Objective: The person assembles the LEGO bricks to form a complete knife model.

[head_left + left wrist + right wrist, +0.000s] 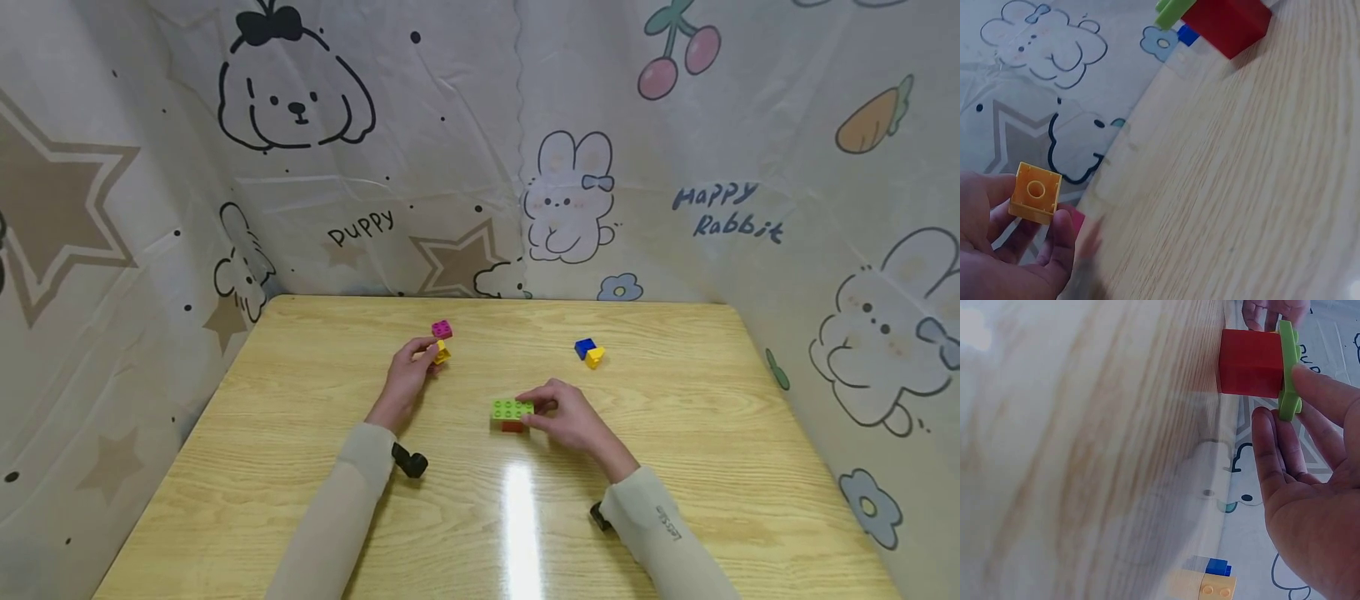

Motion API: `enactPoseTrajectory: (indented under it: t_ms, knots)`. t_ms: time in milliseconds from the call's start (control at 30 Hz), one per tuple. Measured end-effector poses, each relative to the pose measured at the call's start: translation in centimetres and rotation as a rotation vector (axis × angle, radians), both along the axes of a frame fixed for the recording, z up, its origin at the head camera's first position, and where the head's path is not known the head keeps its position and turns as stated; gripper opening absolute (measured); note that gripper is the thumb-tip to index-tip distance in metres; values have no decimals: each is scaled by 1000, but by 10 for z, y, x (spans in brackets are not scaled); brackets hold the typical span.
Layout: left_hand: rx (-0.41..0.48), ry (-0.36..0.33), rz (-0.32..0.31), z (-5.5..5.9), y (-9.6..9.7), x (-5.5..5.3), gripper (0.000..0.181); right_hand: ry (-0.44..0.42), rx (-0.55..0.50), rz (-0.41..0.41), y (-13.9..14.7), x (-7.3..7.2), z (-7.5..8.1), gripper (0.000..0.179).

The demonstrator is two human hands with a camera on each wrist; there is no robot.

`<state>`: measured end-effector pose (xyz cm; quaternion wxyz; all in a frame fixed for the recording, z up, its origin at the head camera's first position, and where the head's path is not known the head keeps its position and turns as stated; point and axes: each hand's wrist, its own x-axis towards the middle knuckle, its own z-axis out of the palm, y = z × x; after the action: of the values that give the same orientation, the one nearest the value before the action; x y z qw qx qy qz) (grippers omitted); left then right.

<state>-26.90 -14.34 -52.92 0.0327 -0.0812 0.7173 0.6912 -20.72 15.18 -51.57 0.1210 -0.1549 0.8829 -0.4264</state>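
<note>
My left hand (407, 377) pinches a yellow toy brick (442, 352) between thumb and fingers, just in front of a magenta brick (442, 329). In the left wrist view the yellow brick (1036, 192) turns its hollow underside, with a round tube inside, to the camera. Near the table's middle, a flat lime-green studded plate (512, 409) lies on top of a red block (512, 427). The right hand (568, 414) grips the plate's right end by thumb and fingertips. From the right wrist, the red block (1251, 362) stands on the table under the green plate (1288, 372).
A blue brick (585, 348) and a yellow piece (596, 358) lie together at the back right. The wood-grain table (300, 500) meets a printed cloth (420, 183) along its back and sides. A black wrist device (409, 461) sticks out from the left sleeve.
</note>
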Motion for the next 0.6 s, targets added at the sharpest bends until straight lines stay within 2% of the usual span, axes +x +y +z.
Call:
enactPoseTrajectory:
  t_ms: [100,133,233,600]
  knots:
    - [-26,-3,-16,2,4,2,29,0,-2,7,0,0,0,30]
    - [-38,7,-18,-3,4,1,28,0,-4,9,1,0,0,30]
    - [-56,16,-45,-2,6,3,28,2,-7,13,1,-1,-1,29]
    - [-132,86,-146,7,17,20,31,4,-4,3,1,-1,-1,30]
